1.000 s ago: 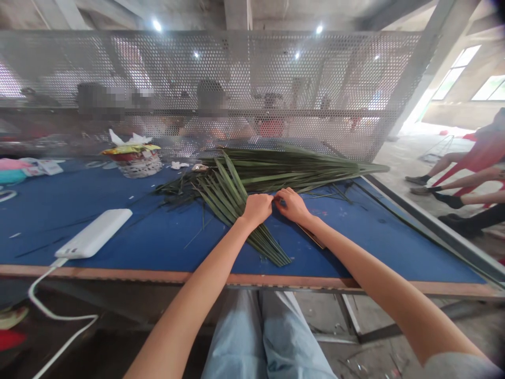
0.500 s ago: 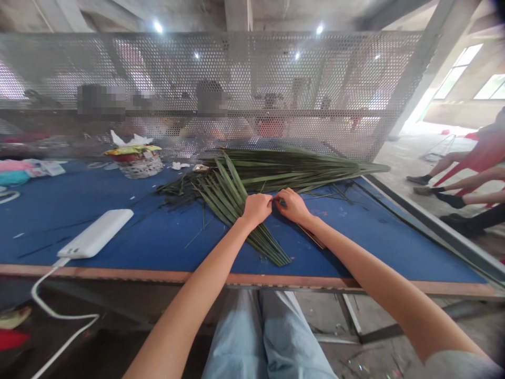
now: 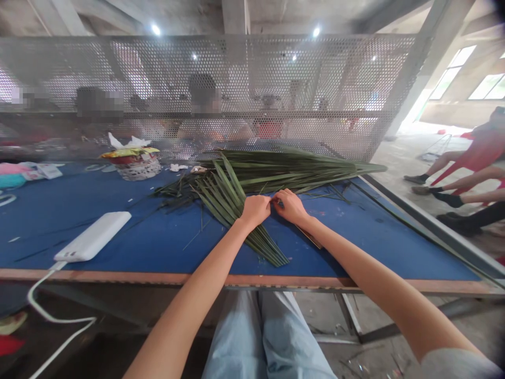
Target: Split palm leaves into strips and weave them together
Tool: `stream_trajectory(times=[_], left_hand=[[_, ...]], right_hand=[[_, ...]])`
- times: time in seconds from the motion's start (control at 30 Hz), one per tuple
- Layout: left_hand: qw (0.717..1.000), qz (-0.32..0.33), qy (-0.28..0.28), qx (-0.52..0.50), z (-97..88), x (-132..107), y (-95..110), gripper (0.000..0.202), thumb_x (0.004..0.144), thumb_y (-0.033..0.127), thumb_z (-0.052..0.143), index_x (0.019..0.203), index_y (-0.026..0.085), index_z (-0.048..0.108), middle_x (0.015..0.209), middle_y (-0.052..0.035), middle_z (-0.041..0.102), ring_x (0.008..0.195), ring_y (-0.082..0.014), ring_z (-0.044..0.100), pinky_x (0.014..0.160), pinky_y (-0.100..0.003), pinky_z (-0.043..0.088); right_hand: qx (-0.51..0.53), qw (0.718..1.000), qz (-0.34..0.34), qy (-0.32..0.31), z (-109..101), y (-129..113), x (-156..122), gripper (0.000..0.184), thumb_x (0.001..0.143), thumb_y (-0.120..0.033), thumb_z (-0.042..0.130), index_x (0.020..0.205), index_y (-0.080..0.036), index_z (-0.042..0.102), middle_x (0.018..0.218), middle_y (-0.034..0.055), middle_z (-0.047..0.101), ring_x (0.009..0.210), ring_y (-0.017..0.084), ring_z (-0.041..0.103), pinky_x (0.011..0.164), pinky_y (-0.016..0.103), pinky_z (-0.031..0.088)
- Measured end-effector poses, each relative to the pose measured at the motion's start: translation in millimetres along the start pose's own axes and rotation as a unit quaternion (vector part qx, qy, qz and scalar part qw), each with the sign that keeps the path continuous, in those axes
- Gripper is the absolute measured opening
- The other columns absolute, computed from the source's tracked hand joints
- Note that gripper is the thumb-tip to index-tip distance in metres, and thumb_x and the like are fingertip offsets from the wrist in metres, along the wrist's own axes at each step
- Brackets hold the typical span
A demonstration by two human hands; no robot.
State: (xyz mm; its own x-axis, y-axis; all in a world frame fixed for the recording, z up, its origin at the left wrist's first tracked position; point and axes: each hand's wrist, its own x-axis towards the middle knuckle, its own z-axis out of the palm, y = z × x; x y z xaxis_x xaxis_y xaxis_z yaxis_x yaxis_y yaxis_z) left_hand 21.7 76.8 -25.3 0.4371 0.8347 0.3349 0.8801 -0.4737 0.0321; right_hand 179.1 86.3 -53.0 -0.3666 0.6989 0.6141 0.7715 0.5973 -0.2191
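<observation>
Blue bench, perforated screen behind. Palm leaves: fanned mid-bench. Left grip: closed on the leaves. Right grip: pinching same leaves, just beside left. White power bank: well apart, leftward.

Your left hand and right hand are both pinched down on the fan of narrow green palm-leaf strips mid-table, so that's the crowded spot. Straight behind them the big pile of long green palm fronds blocks the way. Just past that, the perforated grey metal screen walls off the whole far side.

Going left, the blue felt tabletop is wide open until you hit the white slab-shaped power bank, whose white cable drops over the near edge. The small woven basket stuffed with colourful wrappers sits back-left by the screen.

Right of your hands it's bare felt out to the grey metal edge rail, apart from a few loose green strips.
</observation>
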Motion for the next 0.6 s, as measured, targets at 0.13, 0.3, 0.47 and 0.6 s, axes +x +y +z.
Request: stream_trajectory(times=[0.13,0.3,0.47,0.6], left_hand=[[1.0,-0.006,0.002,0.001,-0.3,-0.7,-0.8,0.031,0.086,0.02,0.043,0.095,0.017,0.072,0.088,-0.0129,0.071,0.087,-0.0269,0.067,0.076,-0.035,0.046],[1.0,-0.013,0.004,-0.008,-1.3,-1.7,-0.5,0.031,0.087,0.022,0.043,0.099,0.018,0.071,0.09,-0.0124,0.071,0.088,-0.0262,0.067,0.076,-0.034,0.046],[1.0,-0.014,0.001,0.006,-3.8,-1.1,3.5,0.031,0.087,0.022,0.042,0.094,0.016,0.072,0.088,-0.0141,0.071,0.086,-0.0269,0.067,0.076,-0.035,0.046],[1.0,-0.01,0.0,0.008,-4.1,-0.5,3.5,0.032,0.087,0.021,0.041,0.096,0.016,0.071,0.089,-0.0139,0.071,0.087,-0.0271,0.067,0.075,-0.034,0.046]], right_hand=[[0.02,1.0,-0.013,-0.003,0.2,1.3,0.2,0.013,0.079,-0.011,0.054,0.084,-0.019,0.062,0.084,0.0048,0.065,0.083,0.021,0.053,0.075,0.031,0.043],[0.002,1.0,-0.023,0.003,-3.0,-1.7,0.3,0.013,0.078,-0.01,0.054,0.083,-0.019,0.062,0.083,0.0053,0.065,0.082,0.021,0.053,0.074,0.032,0.042],[-0.009,1.0,-0.019,0.002,-4.2,-3.9,0.8,0.013,0.079,-0.01,0.053,0.083,-0.018,0.063,0.084,0.0064,0.064,0.082,0.021,0.053,0.074,0.032,0.042],[0.007,1.0,-0.019,0.008,-2.3,-1.7,0.4,0.015,0.08,-0.01,0.053,0.086,-0.018,0.064,0.084,0.0054,0.065,0.083,0.021,0.053,0.074,0.031,0.043]])
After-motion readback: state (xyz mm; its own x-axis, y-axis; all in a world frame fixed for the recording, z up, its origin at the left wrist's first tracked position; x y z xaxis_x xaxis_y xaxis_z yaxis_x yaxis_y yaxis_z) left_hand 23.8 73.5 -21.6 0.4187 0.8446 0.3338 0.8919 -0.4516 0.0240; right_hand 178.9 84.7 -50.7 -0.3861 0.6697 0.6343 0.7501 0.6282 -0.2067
